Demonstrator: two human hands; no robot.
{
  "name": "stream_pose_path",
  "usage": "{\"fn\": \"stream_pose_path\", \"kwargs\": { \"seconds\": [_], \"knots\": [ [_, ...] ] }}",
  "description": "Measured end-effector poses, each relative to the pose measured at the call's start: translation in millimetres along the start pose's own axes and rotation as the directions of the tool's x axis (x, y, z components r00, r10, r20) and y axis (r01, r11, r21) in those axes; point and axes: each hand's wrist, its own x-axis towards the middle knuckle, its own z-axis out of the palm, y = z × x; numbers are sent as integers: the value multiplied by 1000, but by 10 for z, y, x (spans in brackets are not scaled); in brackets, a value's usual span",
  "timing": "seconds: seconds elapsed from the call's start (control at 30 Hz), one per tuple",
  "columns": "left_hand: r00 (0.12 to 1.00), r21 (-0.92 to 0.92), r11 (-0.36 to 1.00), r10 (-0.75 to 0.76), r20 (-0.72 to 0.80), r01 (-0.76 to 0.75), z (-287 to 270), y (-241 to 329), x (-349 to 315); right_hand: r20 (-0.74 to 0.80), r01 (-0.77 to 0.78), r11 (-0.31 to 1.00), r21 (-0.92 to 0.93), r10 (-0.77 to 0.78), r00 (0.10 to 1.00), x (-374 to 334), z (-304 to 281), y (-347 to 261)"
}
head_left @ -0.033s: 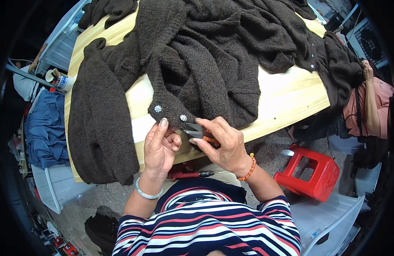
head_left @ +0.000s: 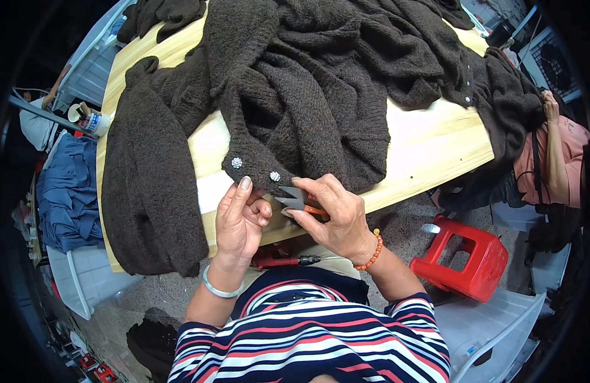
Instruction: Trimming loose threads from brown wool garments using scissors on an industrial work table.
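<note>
Left hand (head_left: pixel 239 220) pinches the garment (head_left: pixel 308 121) by its edge, apparently for steadiness; right hand (head_left: pixel 338 214) grips snips (head_left: pixel 300 203) just beside it, blades leftward.

At the near edge of the table (head_left: pixel 445 137), the snips (head_left: pixel 295 198) are partly covered by the right hand (head_left: pixel 336 214). Right of the table, a co-worker (head_left: pixel 568 150) is cut off by the view's dark rim.

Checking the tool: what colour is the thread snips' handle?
The thread snips' handle is orange where visible, best in the head view.
</note>
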Motion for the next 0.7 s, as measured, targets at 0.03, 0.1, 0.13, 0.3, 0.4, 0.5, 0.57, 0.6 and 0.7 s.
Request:
{"fn": "stream_pose_path", "kwargs": {
  "seconds": [0.03, 0.1, 0.13, 0.3, 0.4, 0.5, 0.57, 0.6, 0.7],
  "knots": [
    [1000, -1, 1000, 0, 0, 0, 1, -3, -1, -25, 30, 1000, -3, -31, 999, 10, 11, -8],
    [1000, 19, 1000, 6, 6, -7, 6, -9, -3, -54, 107, 993, -49, -110, 992, 29, 40, -10],
    [1000, 18, 1000, 7, 5, -7, -2, -21, -4, -54, 108, 993, -50, -110, 992, 37, 59, -10],
    [997, 117, 990, 79, 18, -80, 16, -66, -19, -1, 232, 962, -143, -234, 972, 112, 143, -54],
    [992, 143, 983, 124, -30, -118, 141, -72, -41, 35, 240, 950, -200, -237, 971, 135, 188, -26],
    [994, 120, 987, 110, -24, -107, 107, -83, -30, 11, 213, 968, -135, -213, 977, 141, 204, -7],
    [994, 119, 987, 112, 5, -111, 17, -88, -20, -35, 165, 986, 3, -165, 986, 142, 193, -2],
    [993, 119, 986, 112, 35, -115, -6, -87, -17, -33, 165, 986, 2, -165, 986, 134, 187, 0],
    [997, 114, 991, 76, 0, -76, 9, -66, -27, -26, 51, 985, 164, -48, 999, 112, 150, 11]
  ]
}}
